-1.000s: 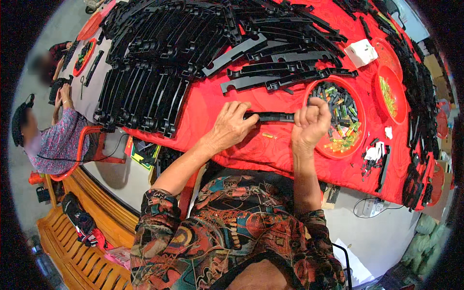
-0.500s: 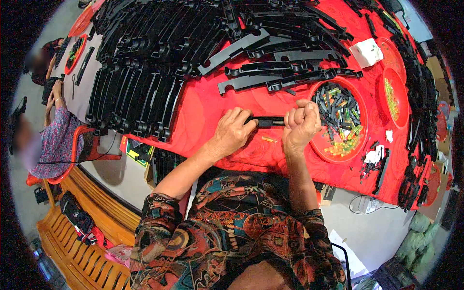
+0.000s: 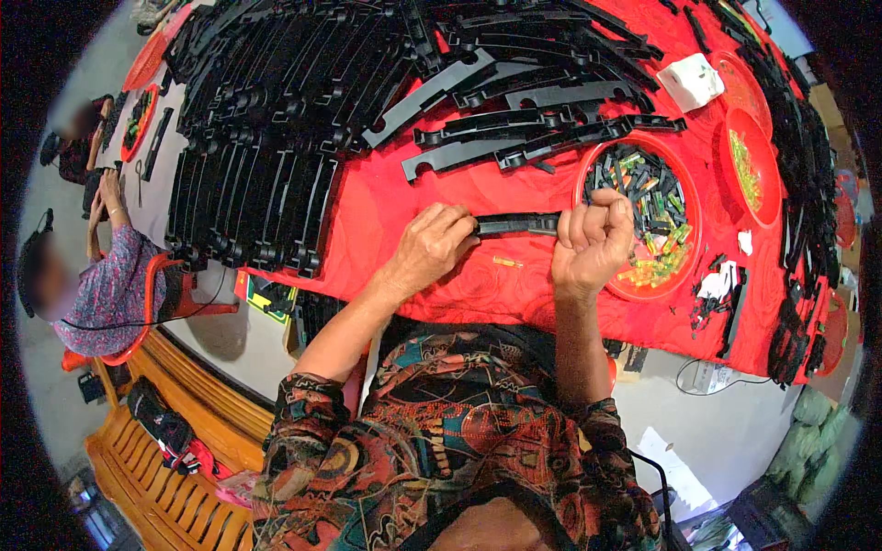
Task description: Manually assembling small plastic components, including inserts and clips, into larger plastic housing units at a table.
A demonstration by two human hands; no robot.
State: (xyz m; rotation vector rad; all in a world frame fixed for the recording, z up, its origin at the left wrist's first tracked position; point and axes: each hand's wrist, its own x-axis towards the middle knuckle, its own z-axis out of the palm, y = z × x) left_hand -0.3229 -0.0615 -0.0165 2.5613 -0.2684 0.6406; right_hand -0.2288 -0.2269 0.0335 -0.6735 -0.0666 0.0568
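A long black plastic strip (image 3: 517,223) lies level between my two hands, above the red tablecloth. My left hand (image 3: 429,246) is closed on its left end, thumb and fingers pinching it. At the other end my right hand (image 3: 593,243) has its fingers curled round the strip, the palm side turned partly up. Just below the strip a small yellow piece (image 3: 507,261) rests on the cloth. Right beside my right hand stands a round red basin (image 3: 695,241) with small black, green, orange and yellow pieces in it.
Rows of black plastic strips (image 3: 253,207) fill the table's left and far side. A white box (image 3: 691,83) and a red tray (image 3: 770,188) of yellow bits stand at the right. A person (image 3: 115,285) sits at the left, near a wooden bench (image 3: 170,477).
My right hand has shifted slightly to the right and turned a little, so more of the black strip shows between my hands. The whole view has also moved slightly.
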